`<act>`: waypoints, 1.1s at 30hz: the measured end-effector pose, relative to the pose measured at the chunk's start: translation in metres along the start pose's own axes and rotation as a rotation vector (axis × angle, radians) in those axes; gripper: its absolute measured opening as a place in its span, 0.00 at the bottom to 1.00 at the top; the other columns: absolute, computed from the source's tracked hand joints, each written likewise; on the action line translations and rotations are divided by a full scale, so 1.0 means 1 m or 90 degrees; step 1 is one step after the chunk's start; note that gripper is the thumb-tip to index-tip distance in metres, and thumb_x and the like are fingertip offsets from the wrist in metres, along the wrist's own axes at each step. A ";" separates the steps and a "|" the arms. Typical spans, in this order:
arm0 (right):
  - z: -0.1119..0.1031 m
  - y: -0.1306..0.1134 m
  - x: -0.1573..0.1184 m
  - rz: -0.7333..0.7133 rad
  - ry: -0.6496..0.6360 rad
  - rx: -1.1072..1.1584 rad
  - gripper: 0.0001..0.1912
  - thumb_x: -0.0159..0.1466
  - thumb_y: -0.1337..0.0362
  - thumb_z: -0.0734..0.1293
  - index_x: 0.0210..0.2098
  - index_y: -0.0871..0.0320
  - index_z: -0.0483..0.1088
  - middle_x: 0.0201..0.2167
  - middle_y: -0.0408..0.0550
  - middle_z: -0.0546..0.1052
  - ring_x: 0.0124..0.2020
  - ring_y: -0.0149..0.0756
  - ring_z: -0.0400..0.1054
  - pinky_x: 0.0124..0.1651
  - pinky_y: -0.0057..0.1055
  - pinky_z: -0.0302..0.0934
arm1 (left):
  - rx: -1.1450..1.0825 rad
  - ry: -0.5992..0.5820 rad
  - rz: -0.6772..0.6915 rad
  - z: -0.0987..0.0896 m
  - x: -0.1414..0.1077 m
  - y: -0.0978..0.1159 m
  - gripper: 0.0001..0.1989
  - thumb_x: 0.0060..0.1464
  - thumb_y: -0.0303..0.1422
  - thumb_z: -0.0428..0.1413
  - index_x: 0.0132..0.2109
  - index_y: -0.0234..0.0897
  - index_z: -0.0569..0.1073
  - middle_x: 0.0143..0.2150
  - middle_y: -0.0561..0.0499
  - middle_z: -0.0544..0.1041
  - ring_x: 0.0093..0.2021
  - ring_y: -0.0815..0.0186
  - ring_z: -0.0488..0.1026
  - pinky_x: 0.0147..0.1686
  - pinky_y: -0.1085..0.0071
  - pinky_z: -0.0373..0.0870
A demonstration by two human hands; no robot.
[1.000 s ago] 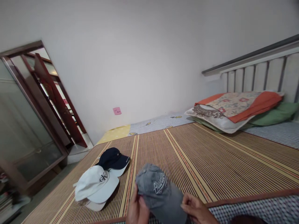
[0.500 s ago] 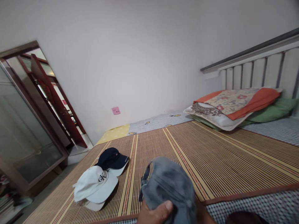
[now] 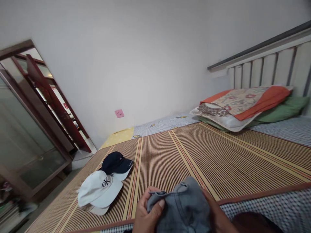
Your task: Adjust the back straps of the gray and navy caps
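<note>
A grey-blue cap [image 3: 182, 207] is held low over the front edge of the bed mat, its cloth bunched and its strap end toward the left. My left hand [image 3: 148, 210] pinches the cap's left edge between thumb and fingers. On the cap's far right side lies my right hand [image 3: 216, 210], its fingers mostly hidden behind the cloth. To the left, a white cap [image 3: 94, 191] with black letters rests on the mat, overlapping other cap brims. Just behind it sits a navy cap [image 3: 116, 163].
A striped bamboo mat [image 3: 165, 155] covers the bed. Pillows [image 3: 223, 118] with an orange floral cover [image 3: 247, 98] lie by the white headboard [image 3: 257, 71]. At the left stands a glass-paned door [image 3: 26, 139]; a pink note [image 3: 119, 113] is on the wall.
The grey-blue cap has been turned and lowered, and its crown now looks more folded. My left hand has shifted left to grip its strap edge. The other caps stay put.
</note>
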State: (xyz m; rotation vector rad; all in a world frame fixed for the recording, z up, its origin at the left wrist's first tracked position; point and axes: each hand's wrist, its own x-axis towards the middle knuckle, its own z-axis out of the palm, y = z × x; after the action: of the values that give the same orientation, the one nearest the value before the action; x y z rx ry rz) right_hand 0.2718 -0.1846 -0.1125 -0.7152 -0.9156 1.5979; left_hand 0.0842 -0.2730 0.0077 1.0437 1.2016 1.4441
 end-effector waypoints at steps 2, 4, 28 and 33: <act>0.000 -0.012 -0.006 -0.009 0.023 -0.016 0.28 0.53 0.37 0.75 0.38 0.55 0.82 0.42 0.55 0.84 0.47 0.54 0.76 0.55 0.46 0.69 | -0.012 0.024 -0.007 -0.001 0.002 -0.004 0.30 0.35 0.53 0.74 0.34 0.36 0.74 0.27 0.56 0.70 0.29 0.70 0.64 0.30 0.77 0.62; 0.002 -0.026 -0.011 -0.026 0.019 -0.030 0.33 0.56 0.34 0.71 0.43 0.56 0.82 0.51 0.58 0.81 0.58 0.55 0.71 0.66 0.49 0.60 | -0.002 0.024 -0.018 -0.001 0.004 -0.010 0.31 0.36 0.55 0.73 0.31 0.36 0.71 0.25 0.57 0.67 0.27 0.71 0.62 0.28 0.77 0.60; 0.061 -0.133 -0.004 -0.073 -0.440 -0.210 0.15 0.55 0.58 0.80 0.36 0.59 0.78 0.28 0.40 0.75 0.30 0.28 0.65 0.33 0.24 0.58 | 0.029 -0.192 -0.048 0.012 0.007 0.013 0.27 0.44 0.55 0.70 0.36 0.35 0.75 0.25 0.56 0.64 0.26 0.73 0.53 0.28 0.75 0.50; 0.050 -0.130 -0.003 -0.112 -0.409 -0.194 0.15 0.58 0.54 0.78 0.37 0.59 0.79 0.30 0.42 0.77 0.32 0.32 0.68 0.38 0.29 0.64 | 0.078 -0.213 -0.063 0.022 0.016 0.014 0.28 0.43 0.57 0.69 0.29 0.35 0.73 0.24 0.56 0.62 0.26 0.72 0.52 0.28 0.74 0.50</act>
State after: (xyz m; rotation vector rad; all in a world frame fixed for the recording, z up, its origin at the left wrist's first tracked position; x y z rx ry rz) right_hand 0.2966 -0.1847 0.0245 -0.2993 -1.6679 1.5647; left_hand 0.1003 -0.2544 0.0255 1.2354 1.0902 1.0798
